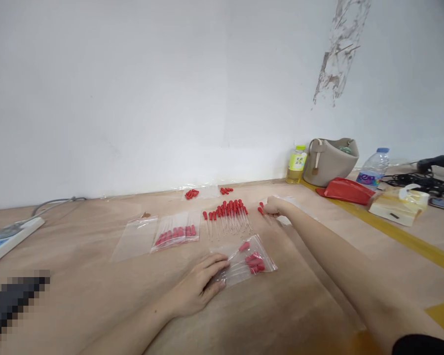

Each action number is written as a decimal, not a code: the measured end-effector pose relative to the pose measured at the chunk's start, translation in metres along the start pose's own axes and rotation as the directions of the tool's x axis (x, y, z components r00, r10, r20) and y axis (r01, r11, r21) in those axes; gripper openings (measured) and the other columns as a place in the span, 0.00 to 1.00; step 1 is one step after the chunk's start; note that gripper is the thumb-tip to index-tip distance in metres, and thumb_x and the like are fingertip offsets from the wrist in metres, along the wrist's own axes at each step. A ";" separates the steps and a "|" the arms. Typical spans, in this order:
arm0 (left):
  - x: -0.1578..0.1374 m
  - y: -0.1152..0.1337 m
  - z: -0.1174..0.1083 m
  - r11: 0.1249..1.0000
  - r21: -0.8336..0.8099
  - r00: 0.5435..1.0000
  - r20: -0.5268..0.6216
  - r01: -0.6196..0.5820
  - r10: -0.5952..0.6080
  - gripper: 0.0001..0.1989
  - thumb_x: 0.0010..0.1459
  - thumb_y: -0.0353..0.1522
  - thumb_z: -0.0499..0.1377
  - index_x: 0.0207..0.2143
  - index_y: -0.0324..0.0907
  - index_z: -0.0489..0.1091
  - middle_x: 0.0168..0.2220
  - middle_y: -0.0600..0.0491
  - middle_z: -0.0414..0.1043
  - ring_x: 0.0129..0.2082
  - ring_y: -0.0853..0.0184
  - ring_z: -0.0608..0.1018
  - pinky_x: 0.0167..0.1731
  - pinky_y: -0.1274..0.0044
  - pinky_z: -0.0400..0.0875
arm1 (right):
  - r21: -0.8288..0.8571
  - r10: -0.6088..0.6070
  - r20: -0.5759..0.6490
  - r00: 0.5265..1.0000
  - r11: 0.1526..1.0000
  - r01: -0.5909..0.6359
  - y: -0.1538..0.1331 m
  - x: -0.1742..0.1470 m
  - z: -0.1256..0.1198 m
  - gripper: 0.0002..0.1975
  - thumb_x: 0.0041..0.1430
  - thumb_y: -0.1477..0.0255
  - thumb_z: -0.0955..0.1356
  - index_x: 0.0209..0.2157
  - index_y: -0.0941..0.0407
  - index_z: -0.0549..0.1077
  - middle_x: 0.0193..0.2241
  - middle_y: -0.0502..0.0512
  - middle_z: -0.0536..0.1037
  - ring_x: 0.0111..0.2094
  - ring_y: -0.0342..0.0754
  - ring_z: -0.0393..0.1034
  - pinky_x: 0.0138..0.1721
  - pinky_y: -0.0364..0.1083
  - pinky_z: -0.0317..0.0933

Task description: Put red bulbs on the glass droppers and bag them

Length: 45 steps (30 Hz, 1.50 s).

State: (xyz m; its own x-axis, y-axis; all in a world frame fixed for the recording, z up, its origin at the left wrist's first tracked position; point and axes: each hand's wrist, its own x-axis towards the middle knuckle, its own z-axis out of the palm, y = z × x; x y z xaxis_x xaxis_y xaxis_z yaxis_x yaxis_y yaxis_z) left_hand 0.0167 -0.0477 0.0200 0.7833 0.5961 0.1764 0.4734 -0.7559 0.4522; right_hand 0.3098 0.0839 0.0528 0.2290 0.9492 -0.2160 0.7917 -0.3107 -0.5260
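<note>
My left hand (196,283) rests at the near end of a clear zip bag (268,264), its fingers and thumb on the plastic. Inside lie several glass droppers with red rubber bulbs (255,261); another dropper (244,246) lies at the bag's upper edge, in or on it. Farther right, my right hand (276,206) reaches out with bent fingers closed at a dropper (260,210), whose tube is partly hidden. A second red bulb shows just above. Left of that hand, a row of loose droppers (231,212) lies with bulbs pointing away from me.
Filled zip bags (175,232) and a flat zip bag (135,239) lie left. Loose red bulbs (191,194) lie near the wall. A tea bottle (296,165), grey bag (331,162), red packet (346,191), water bottle (373,170) and tissue pack (398,204) stand right; a power strip (13,241) left.
</note>
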 end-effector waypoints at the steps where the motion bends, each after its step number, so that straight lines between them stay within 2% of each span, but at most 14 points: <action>1: 0.000 -0.001 0.000 1.000 0.007 1.000 0.001 0.002 -0.002 0.19 0.59 0.34 0.48 0.53 0.47 0.57 0.54 0.51 0.58 0.53 0.62 0.60 0.52 0.67 0.56 | 0.037 -0.028 -0.020 0.999 0.999 0.029 0.003 -0.008 -0.001 0.25 0.42 0.78 0.66 0.46 0.66 0.62 0.16 0.51 0.69 0.18 0.44 0.64 0.19 0.41 0.57; 3: -0.001 -0.002 0.001 1.000 0.018 1.000 0.000 0.002 -0.002 0.19 0.59 0.35 0.47 0.54 0.48 0.56 0.55 0.52 0.57 0.53 0.62 0.60 0.52 0.67 0.56 | 0.170 -0.116 -0.065 0.991 0.977 0.126 0.010 -0.027 0.001 0.34 0.45 0.77 0.63 0.54 0.65 0.48 0.17 0.48 0.68 0.19 0.42 0.64 0.20 0.40 0.59; 6: 0.000 -0.002 0.002 1.000 0.028 1.000 -0.007 -0.004 0.005 0.19 0.60 0.35 0.47 0.54 0.49 0.55 0.55 0.52 0.57 0.53 0.62 0.61 0.52 0.69 0.57 | 0.507 -0.239 -0.156 0.958 0.814 0.285 0.027 -0.056 0.017 0.38 0.45 0.77 0.61 0.56 0.60 0.38 0.17 0.43 0.64 0.17 0.42 0.64 0.19 0.40 0.60; 9: 0.000 -0.002 0.002 0.999 0.041 1.000 -0.015 -0.012 0.013 0.19 0.59 0.35 0.47 0.54 0.50 0.56 0.54 0.52 0.57 0.52 0.62 0.62 0.51 0.69 0.58 | 0.679 -0.178 -0.325 0.929 0.639 0.360 0.043 -0.073 0.041 0.36 0.44 0.75 0.62 0.54 0.56 0.40 0.18 0.40 0.61 0.17 0.40 0.63 0.20 0.41 0.62; 12: 0.001 -0.002 0.002 0.998 0.062 1.000 -0.013 -0.009 0.010 0.19 0.60 0.35 0.47 0.54 0.50 0.55 0.54 0.52 0.57 0.52 0.62 0.61 0.51 0.69 0.58 | 0.729 -0.166 -0.401 0.901 0.538 0.424 0.050 -0.077 0.060 0.35 0.42 0.72 0.65 0.50 0.55 0.43 0.19 0.40 0.61 0.18 0.40 0.64 0.22 0.42 0.64; 15: 0.000 -0.002 0.004 0.997 0.071 1.000 -0.015 -0.007 0.008 0.20 0.60 0.35 0.47 0.55 0.50 0.55 0.54 0.52 0.56 0.53 0.63 0.61 0.51 0.70 0.58 | 0.762 -0.175 -0.392 0.903 0.488 0.425 0.048 -0.079 0.071 0.33 0.41 0.69 0.67 0.47 0.54 0.46 0.20 0.41 0.63 0.21 0.41 0.66 0.25 0.44 0.66; 19: 0.000 -0.002 0.004 0.997 0.072 1.000 -0.014 0.004 -0.003 0.20 0.60 0.34 0.47 0.55 0.50 0.54 0.54 0.52 0.56 0.53 0.63 0.61 0.52 0.70 0.58 | 0.849 -0.240 -0.258 0.936 0.407 0.338 0.041 -0.088 0.078 0.22 0.46 0.67 0.65 0.42 0.54 0.53 0.23 0.46 0.67 0.23 0.42 0.68 0.30 0.45 0.66; 23: 0.000 -0.002 0.003 0.997 0.071 1.000 0.000 0.004 -0.004 0.20 0.60 0.34 0.47 0.55 0.50 0.55 0.55 0.52 0.56 0.53 0.62 0.61 0.52 0.69 0.57 | 0.808 -0.289 -0.171 0.942 0.507 0.302 0.042 -0.092 0.078 0.14 0.46 0.66 0.66 0.35 0.56 0.62 0.23 0.47 0.68 0.21 0.40 0.65 0.27 0.43 0.63; 29: -0.001 0.001 0.002 0.996 0.090 1.000 -0.002 0.019 -0.019 0.19 0.60 0.34 0.46 0.54 0.50 0.55 0.55 0.53 0.56 0.53 0.64 0.61 0.52 0.70 0.58 | 0.724 -0.402 -0.078 0.912 0.606 0.329 0.051 -0.089 0.071 0.17 0.38 0.65 0.70 0.31 0.59 0.68 0.23 0.49 0.70 0.24 0.40 0.64 0.27 0.42 0.60; 37: -0.001 0.002 0.002 0.995 0.091 0.999 -0.034 0.034 -0.031 0.20 0.59 0.35 0.47 0.55 0.49 0.53 0.54 0.52 0.58 0.53 0.64 0.61 0.51 0.69 0.58 | 0.415 -0.475 -0.234 0.849 0.741 0.529 0.051 -0.089 0.081 0.10 0.44 0.67 0.67 0.27 0.59 0.70 0.23 0.49 0.66 0.21 0.39 0.58 0.23 0.41 0.56; 40: -0.001 0.003 0.002 0.995 0.092 0.999 -0.037 0.043 -0.040 0.20 0.59 0.35 0.48 0.55 0.49 0.53 0.54 0.52 0.58 0.53 0.64 0.61 0.51 0.69 0.58 | 0.323 -0.585 -0.287 0.758 0.686 0.652 0.048 -0.091 0.080 0.09 0.48 0.67 0.65 0.27 0.59 0.71 0.32 0.55 0.66 0.29 0.42 0.62 0.29 0.42 0.57; 42: -0.001 0.003 0.001 0.995 0.094 0.999 -0.041 0.039 -0.035 0.20 0.59 0.34 0.48 0.55 0.48 0.53 0.54 0.52 0.58 0.52 0.64 0.62 0.51 0.69 0.58 | 0.361 -0.674 -0.206 0.710 0.622 0.695 0.045 -0.093 0.076 0.10 0.51 0.66 0.63 0.26 0.59 0.71 0.34 0.56 0.67 0.34 0.44 0.63 0.33 0.43 0.58; 43: -0.001 0.003 0.001 0.995 0.093 0.998 -0.045 0.036 -0.032 0.20 0.59 0.34 0.48 0.55 0.48 0.53 0.53 0.52 0.59 0.52 0.64 0.62 0.51 0.69 0.58 | 0.412 -0.690 -0.148 0.708 0.608 0.679 0.043 -0.093 0.073 0.12 0.52 0.64 0.63 0.27 0.59 0.71 0.32 0.55 0.67 0.33 0.44 0.63 0.33 0.42 0.58; 45: -0.001 0.003 0.002 0.995 0.092 0.998 -0.051 0.031 -0.026 0.20 0.58 0.34 0.49 0.54 0.48 0.54 0.53 0.52 0.59 0.52 0.63 0.62 0.51 0.69 0.59 | 0.540 -0.632 -0.052 0.773 0.633 0.554 0.041 -0.094 0.069 0.15 0.54 0.61 0.61 0.29 0.58 0.69 0.25 0.51 0.68 0.27 0.41 0.63 0.28 0.41 0.58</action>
State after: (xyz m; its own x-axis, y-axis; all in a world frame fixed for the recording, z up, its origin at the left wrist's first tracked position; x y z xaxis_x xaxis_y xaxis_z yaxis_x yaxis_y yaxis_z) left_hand 0.0181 -0.0504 0.0197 0.7488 0.6290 0.2091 0.5325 -0.7587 0.3753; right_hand 0.2821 -0.0215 -0.0053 -0.2939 0.9329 0.2083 0.3224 0.3019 -0.8972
